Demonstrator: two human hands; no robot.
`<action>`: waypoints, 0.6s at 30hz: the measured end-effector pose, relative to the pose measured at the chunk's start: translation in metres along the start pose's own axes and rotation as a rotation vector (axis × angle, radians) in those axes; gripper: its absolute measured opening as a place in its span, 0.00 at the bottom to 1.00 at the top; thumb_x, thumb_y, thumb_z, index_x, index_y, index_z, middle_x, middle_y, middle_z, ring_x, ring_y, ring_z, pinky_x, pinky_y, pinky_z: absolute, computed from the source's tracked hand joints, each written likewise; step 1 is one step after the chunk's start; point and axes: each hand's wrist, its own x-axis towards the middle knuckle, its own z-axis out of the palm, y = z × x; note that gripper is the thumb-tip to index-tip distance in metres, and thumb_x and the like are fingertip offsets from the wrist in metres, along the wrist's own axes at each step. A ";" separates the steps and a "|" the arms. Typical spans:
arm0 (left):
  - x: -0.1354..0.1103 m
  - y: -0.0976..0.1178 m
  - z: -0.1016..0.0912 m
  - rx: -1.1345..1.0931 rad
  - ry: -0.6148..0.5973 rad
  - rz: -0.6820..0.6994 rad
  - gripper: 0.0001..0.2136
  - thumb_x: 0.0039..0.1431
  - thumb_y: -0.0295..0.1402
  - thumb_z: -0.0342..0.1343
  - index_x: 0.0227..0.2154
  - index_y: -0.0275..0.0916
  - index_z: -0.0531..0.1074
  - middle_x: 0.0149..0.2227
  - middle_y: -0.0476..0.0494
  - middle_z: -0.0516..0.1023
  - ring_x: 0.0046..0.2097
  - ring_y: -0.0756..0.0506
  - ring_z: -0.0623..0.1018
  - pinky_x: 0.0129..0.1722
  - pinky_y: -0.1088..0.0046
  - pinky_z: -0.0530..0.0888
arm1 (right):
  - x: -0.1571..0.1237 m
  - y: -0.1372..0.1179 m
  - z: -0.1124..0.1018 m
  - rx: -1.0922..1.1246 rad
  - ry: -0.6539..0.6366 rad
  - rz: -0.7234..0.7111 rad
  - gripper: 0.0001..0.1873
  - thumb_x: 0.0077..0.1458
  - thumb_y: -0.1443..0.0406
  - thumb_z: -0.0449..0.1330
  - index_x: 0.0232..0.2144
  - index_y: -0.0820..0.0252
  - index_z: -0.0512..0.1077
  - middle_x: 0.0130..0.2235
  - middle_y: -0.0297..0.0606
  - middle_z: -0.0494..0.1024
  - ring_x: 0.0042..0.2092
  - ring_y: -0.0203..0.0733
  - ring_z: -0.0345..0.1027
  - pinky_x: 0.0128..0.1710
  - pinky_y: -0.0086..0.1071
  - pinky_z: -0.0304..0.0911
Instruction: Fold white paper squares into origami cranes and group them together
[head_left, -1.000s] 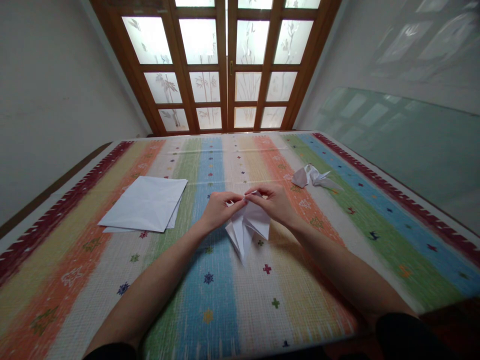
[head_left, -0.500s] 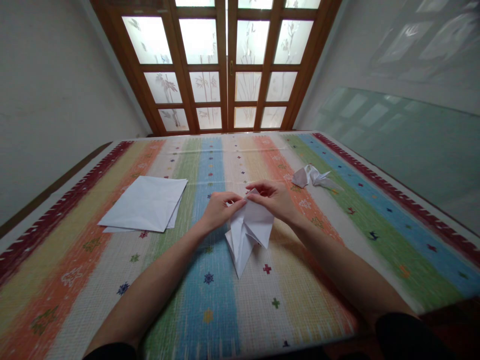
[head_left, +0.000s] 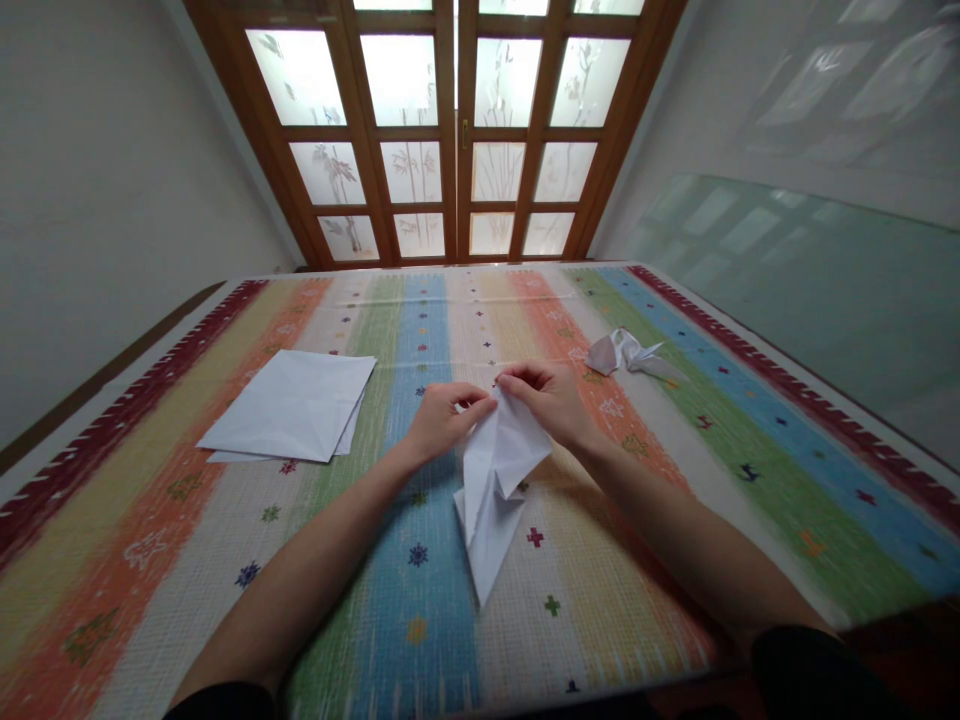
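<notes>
A partly folded white paper piece (head_left: 493, 490) hangs just above the striped tablecloth (head_left: 420, 620), its long point aimed toward me. My left hand (head_left: 442, 418) pinches its upper left edge with closed fingers. My right hand (head_left: 549, 398) pinches the upper right edge, thumb and fingers pressed together on the paper. Both hands meet at the top of the piece, near the middle of the table.
A stack of flat white paper sheets (head_left: 294, 407) lies to the left. A finished white folded paper figure (head_left: 628, 353) rests at the right rear. Wooden doors with frosted glass panes (head_left: 454, 130) stand beyond the table's far edge. A pale wall runs along the right.
The folded paper has been drawn out longer; its lower point now reaches further toward me. Both hands stay pinched at its top and have barely shifted.
</notes>
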 end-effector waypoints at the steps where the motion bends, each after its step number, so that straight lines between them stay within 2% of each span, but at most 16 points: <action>1: 0.000 0.000 0.000 0.008 0.006 -0.003 0.11 0.59 0.36 0.55 0.27 0.37 0.78 0.26 0.47 0.80 0.28 0.50 0.74 0.30 0.76 0.69 | 0.000 0.000 0.001 -0.007 -0.003 0.002 0.13 0.50 0.54 0.62 0.26 0.58 0.75 0.25 0.34 0.76 0.26 0.36 0.66 0.26 0.30 0.62; 6: -0.001 0.002 0.000 0.073 0.023 0.017 0.13 0.61 0.34 0.51 0.25 0.35 0.75 0.24 0.48 0.76 0.26 0.51 0.72 0.28 0.76 0.65 | 0.000 0.002 0.002 -0.042 -0.030 0.004 0.17 0.53 0.52 0.59 0.22 0.58 0.71 0.21 0.32 0.69 0.23 0.35 0.60 0.23 0.30 0.56; 11: -0.001 0.003 0.002 0.107 -0.008 0.036 0.14 0.61 0.33 0.48 0.22 0.36 0.71 0.22 0.50 0.72 0.25 0.52 0.69 0.28 0.76 0.63 | 0.000 0.004 0.004 -0.080 0.013 -0.023 0.18 0.54 0.53 0.57 0.21 0.59 0.69 0.21 0.32 0.68 0.24 0.34 0.59 0.24 0.29 0.55; 15: 0.000 0.006 0.004 0.017 -0.034 0.008 0.11 0.60 0.36 0.52 0.25 0.36 0.71 0.24 0.50 0.72 0.26 0.52 0.68 0.27 0.77 0.64 | -0.002 0.002 0.007 -0.062 0.008 -0.002 0.17 0.51 0.53 0.60 0.20 0.59 0.69 0.21 0.31 0.69 0.24 0.33 0.59 0.23 0.28 0.55; 18: 0.000 0.007 0.005 -0.056 -0.011 -0.030 0.12 0.58 0.39 0.54 0.25 0.36 0.71 0.23 0.50 0.72 0.27 0.52 0.68 0.27 0.77 0.64 | -0.004 0.001 0.009 -0.021 -0.012 0.034 0.16 0.48 0.54 0.63 0.19 0.59 0.68 0.20 0.30 0.68 0.23 0.32 0.58 0.22 0.28 0.55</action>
